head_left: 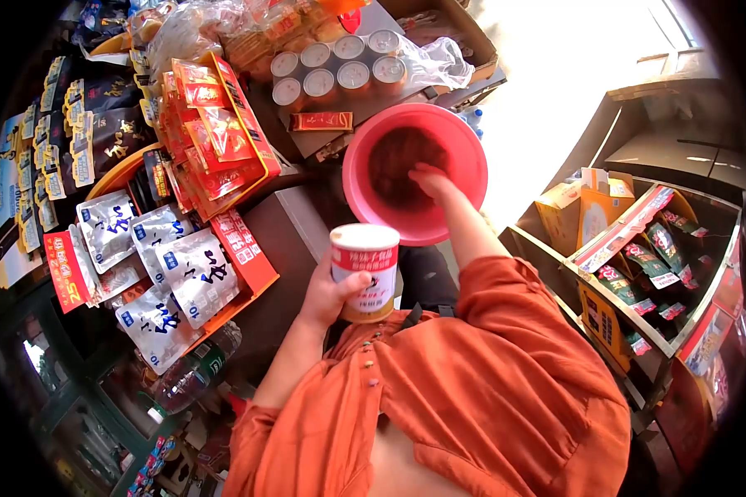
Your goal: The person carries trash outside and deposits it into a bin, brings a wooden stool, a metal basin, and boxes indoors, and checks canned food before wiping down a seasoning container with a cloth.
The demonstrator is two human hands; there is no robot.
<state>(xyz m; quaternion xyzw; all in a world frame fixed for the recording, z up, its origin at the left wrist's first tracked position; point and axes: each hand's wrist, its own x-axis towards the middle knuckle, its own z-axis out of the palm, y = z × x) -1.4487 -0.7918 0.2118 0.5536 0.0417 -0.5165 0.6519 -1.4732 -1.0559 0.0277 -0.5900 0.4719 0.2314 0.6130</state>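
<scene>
My left hand (326,291) is wrapped around the side of a red and white can (365,263) with a gold band at its base. The can stands upright in front of my body, its pale top facing up. Inside a pink bucket (475,170), my right hand (429,177) reaches down at the dark brown contents (395,166). Its fingers look drawn together, and what they hold, if anything, is hard to make out. The can is just below the bucket's near rim, on the left.
Silver pouches (197,277) and red packets (224,137) fill display boxes on the left. Beyond the bucket stand several shrink-wrapped cans (353,75) beside a small red box (321,122). On the right, a wooden-edged shelf (638,311) holds green packets (645,258). A plastic bottle (195,373) lies lower left.
</scene>
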